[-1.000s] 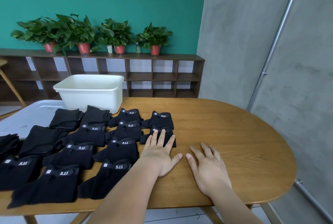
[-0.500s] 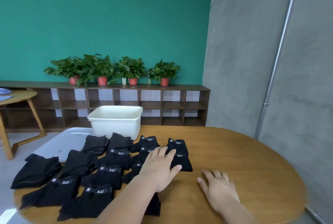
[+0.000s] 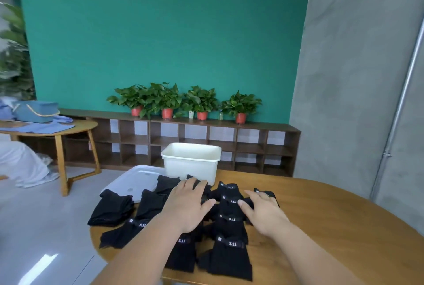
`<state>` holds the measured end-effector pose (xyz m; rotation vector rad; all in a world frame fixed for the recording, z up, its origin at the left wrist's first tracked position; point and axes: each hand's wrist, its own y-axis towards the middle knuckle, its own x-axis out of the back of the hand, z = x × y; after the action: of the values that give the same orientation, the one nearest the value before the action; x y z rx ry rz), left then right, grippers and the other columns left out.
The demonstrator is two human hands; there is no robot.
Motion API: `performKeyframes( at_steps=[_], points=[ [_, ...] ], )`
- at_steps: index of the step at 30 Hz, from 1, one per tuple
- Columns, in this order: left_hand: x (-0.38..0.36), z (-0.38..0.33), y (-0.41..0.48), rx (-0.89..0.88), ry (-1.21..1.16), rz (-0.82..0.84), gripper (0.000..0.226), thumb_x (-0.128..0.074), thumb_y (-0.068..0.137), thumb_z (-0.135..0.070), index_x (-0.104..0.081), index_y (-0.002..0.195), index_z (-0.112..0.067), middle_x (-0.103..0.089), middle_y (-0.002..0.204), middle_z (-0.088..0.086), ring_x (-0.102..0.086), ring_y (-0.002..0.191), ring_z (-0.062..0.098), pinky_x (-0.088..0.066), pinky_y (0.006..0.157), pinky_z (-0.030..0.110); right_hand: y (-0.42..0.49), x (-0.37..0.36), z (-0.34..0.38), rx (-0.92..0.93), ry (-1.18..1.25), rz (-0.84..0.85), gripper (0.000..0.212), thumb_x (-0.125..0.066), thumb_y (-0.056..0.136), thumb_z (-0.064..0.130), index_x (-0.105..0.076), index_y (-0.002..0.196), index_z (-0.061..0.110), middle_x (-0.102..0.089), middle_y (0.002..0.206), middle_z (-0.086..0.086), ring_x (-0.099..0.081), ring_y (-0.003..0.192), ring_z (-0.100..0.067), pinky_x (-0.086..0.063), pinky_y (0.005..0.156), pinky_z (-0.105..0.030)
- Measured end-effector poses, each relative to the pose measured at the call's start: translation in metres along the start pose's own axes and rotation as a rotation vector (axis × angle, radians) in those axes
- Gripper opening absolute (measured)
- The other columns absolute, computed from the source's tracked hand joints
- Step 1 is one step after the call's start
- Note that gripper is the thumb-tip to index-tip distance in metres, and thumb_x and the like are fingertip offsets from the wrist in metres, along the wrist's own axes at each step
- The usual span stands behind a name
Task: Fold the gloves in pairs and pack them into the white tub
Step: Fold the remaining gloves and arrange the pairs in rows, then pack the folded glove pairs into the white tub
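Several black gloves with white "5.11" tags (image 3: pixel 229 220) lie in rows on the round wooden table (image 3: pixel 332 227). The white tub (image 3: pixel 191 162) stands at the table's far edge behind them, its inside hidden from here. My left hand (image 3: pixel 187 204) lies flat, fingers straight, over the gloves in the middle rows. Spread over the gloves of the right-hand column is my right hand (image 3: pixel 263 211), its fingers covering the far right glove (image 3: pixel 268 194). Neither hand grips anything.
A clear plastic lid (image 3: pixel 133 181) lies left of the tub, partly under gloves. A dark shelf unit (image 3: pixel 206 145) with potted plants runs along the green wall. A second wooden table (image 3: pixel 57 128) with blue cloth stands at left. Bare tabletop extends to the right.
The camera has tilted up and the view shifted. My right hand moved from the bare table onto the right-hand gloves. My left hand slid farther forward over the middle gloves.
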<state>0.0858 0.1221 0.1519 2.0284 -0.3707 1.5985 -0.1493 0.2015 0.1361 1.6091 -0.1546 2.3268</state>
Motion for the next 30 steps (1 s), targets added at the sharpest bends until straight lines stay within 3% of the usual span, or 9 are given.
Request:
performKeyframes(
  at_steps=[9, 18, 26, 28, 30],
  points=[
    [0.013, 0.079, 0.045, 0.157, -0.047, 0.013, 0.074, -0.033, 0.106, -0.067, -0.013, 0.168, -0.032, -0.011, 0.175, 0.004, -0.012, 0.160, 0.029, -0.023, 0.128, 0.047, 0.080, 0.010, 0.061, 0.087, -0.004, -0.007, 0.070, -0.033, 0.105, 0.066, -0.021, 0.165, 0.033, -0.025, 0.169, -0.004, -0.022, 0.154, -0.035, -0.032, 0.121, -0.053],
    [-0.008, 0.145, 0.139, 0.260, -0.128, -0.021, 0.076, -0.038, 0.105, -0.065, -0.012, 0.168, -0.030, -0.017, 0.171, 0.004, -0.016, 0.157, 0.029, -0.030, 0.125, 0.048, 0.204, -0.016, 0.073, 0.074, 0.089, -0.023, 0.072, -0.036, 0.103, 0.066, -0.015, 0.165, 0.037, -0.011, 0.173, -0.005, -0.017, 0.156, -0.039, -0.032, 0.122, -0.057],
    [-0.027, 0.182, 0.213, 0.347, -0.208, -0.015, 0.076, -0.038, 0.104, -0.067, -0.008, 0.168, -0.039, -0.011, 0.171, 0.008, -0.014, 0.156, 0.036, -0.032, 0.122, 0.052, 0.288, -0.047, 0.070, 0.006, 0.224, 0.002, 0.087, -0.031, 0.092, 0.084, -0.008, 0.165, 0.041, -0.009, 0.173, -0.008, -0.028, 0.152, -0.041, -0.034, 0.120, -0.059],
    [-0.034, 0.190, 0.230, 0.367, -0.239, -0.012, 0.077, -0.038, 0.103, -0.070, -0.007, 0.167, -0.042, -0.012, 0.170, 0.010, -0.020, 0.154, 0.040, -0.035, 0.120, 0.054, 0.301, -0.055, 0.069, -0.006, 0.269, 0.019, 0.089, -0.031, 0.090, 0.086, -0.007, 0.165, 0.042, -0.008, 0.174, -0.008, -0.028, 0.153, -0.041, -0.032, 0.121, -0.060],
    [-0.040, 0.197, 0.244, 0.385, -0.297, -0.009, 0.080, -0.039, 0.100, -0.074, -0.006, 0.166, -0.044, -0.017, 0.168, 0.011, -0.039, 0.143, 0.042, -0.045, 0.112, 0.052, 0.311, -0.062, 0.068, -0.010, 0.296, 0.044, 0.089, -0.033, 0.093, 0.084, -0.007, 0.166, 0.039, -0.006, 0.174, -0.009, -0.025, 0.155, -0.040, -0.030, 0.122, -0.058]
  ],
)
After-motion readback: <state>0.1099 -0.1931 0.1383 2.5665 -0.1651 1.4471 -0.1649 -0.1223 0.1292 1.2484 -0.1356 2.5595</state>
